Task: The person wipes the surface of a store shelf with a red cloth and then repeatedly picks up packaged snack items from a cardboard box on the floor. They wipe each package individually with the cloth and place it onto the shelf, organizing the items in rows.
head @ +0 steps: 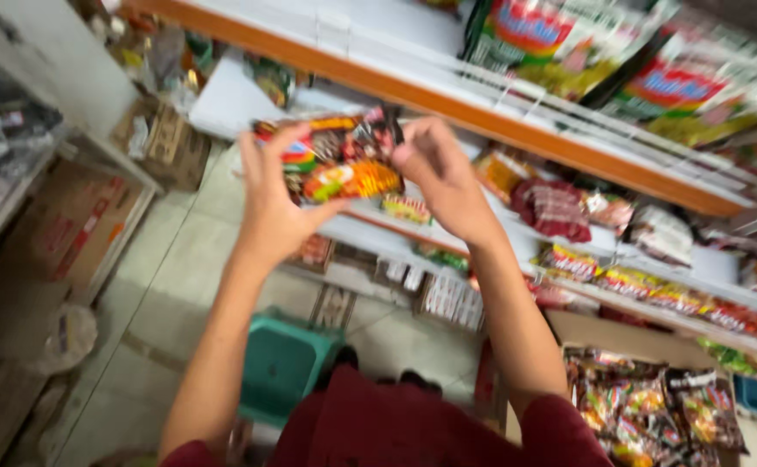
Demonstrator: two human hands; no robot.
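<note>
Both my hands hold up one flat, colourful noodle packet [344,160] in red, orange and dark tones in front of the shop shelves. My left hand [273,199] grips its left edge with fingers curled over the top. My right hand [439,173] pinches its right edge. The packet hovers just before the white middle shelf [231,99]. The picture is blurred by motion.
An orange-edged upper shelf [482,112] carries large snack bags [568,43]. Lower shelves hold small packets [646,281]. A cardboard box of packets [646,406] sits at the lower right, a green plastic stool [283,363] on the tiled floor, and cartons [76,225] at the left.
</note>
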